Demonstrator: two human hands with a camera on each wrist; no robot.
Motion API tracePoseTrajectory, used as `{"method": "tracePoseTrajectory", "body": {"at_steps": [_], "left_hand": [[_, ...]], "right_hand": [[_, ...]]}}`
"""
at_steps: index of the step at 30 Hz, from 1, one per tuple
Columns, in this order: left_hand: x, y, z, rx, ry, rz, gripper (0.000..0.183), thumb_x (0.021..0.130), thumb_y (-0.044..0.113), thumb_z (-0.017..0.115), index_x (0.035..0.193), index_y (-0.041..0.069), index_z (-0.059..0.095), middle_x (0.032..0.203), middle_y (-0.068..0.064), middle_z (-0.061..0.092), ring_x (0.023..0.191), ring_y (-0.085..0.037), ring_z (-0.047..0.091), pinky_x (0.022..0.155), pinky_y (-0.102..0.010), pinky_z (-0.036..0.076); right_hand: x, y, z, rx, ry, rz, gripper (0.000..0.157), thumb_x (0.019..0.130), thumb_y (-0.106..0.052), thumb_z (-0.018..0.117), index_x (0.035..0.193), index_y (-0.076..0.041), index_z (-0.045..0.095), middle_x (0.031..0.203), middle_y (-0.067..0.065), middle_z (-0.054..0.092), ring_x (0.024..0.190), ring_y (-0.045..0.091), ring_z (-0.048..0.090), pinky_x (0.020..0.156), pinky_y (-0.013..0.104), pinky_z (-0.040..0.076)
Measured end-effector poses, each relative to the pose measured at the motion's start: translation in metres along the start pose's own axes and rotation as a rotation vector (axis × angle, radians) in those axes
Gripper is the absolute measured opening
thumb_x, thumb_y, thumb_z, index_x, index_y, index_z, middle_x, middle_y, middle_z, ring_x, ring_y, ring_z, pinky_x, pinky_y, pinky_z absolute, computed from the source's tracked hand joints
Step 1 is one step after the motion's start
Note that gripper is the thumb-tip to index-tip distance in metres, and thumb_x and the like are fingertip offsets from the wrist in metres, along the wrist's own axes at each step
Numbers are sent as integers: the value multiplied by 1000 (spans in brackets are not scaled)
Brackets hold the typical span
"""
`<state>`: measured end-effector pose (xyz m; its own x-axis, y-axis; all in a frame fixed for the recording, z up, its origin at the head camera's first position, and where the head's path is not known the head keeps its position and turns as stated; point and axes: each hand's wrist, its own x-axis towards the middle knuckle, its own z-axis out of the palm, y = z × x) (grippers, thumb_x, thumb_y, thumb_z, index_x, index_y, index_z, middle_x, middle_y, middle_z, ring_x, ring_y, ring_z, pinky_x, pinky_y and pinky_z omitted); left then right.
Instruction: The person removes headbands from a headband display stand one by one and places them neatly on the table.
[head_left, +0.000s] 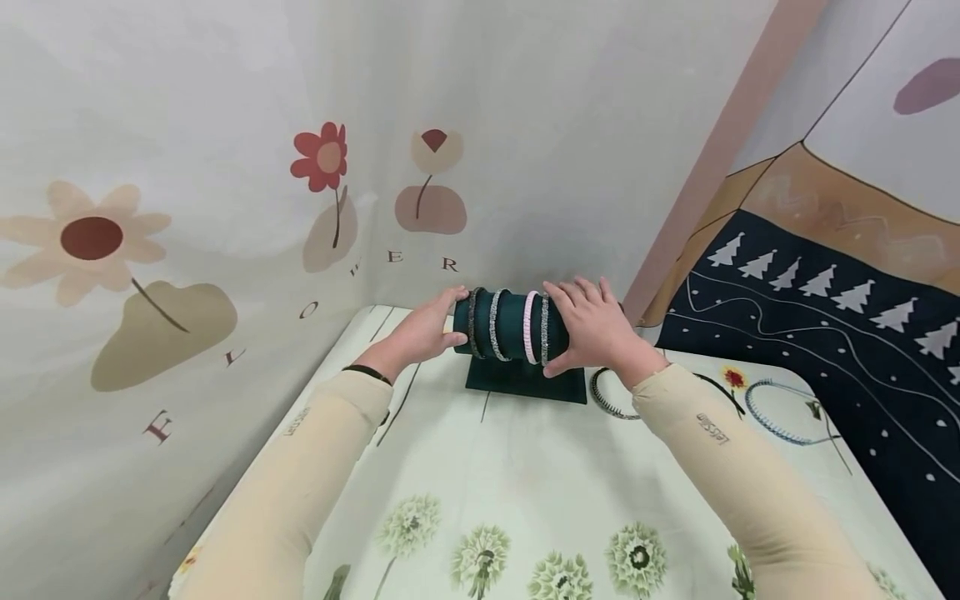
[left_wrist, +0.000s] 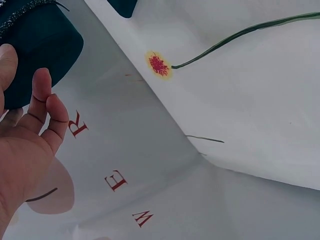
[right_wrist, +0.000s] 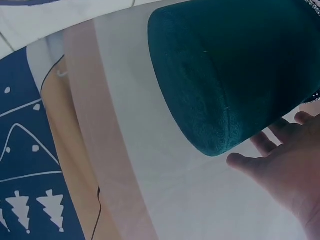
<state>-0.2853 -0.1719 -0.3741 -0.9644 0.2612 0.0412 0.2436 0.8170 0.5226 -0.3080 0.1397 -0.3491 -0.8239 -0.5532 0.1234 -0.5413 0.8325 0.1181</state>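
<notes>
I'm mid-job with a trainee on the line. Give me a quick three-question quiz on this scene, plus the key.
1. How many bands sit around the green roll?
2. Which hand is nearer the pink band?
3. True or false: in the head view, the blue band lies to the right of the green roll, not around it.

Key:
1. Four.
2. The right hand.
3. True.
</notes>
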Motion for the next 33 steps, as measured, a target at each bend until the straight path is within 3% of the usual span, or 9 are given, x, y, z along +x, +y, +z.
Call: {"method": "tracePoseTrajectory", "body": {"at_steps": [7, 19, 33], "left_hand": [[0, -2, 1, -1, -1, 0, 83, 105, 27, 72, 171, 18, 23, 180, -4, 22, 163, -33, 33, 131, -53, 36], [1, -3, 0, -3, -6, 7, 83, 105, 27, 71, 171, 19, 22, 181, -2, 21, 163, -32, 33, 132, -53, 36], [3, -3, 1, -2, -5, 2, 82, 105, 28, 71, 171, 19, 22, 181, -3, 22, 163, -33, 34, 132, -53, 35]], "right_hand": [[5, -5, 0, -9, -12, 28, 144, 65, -79, 89, 172, -14, 19, 175, 19, 28, 163, 47, 16, 132, 75, 6], [9, -7, -1, -8, 4, 34, 126, 72, -69, 90, 168, -12, 31, 175, 18, 30, 164, 46, 17, 132, 75, 8], [3, 11, 0, 176, 41, 3, 123, 70, -54, 97, 164, -6, 36, 174, 17, 34, 166, 42, 14, 134, 72, 1]]}}
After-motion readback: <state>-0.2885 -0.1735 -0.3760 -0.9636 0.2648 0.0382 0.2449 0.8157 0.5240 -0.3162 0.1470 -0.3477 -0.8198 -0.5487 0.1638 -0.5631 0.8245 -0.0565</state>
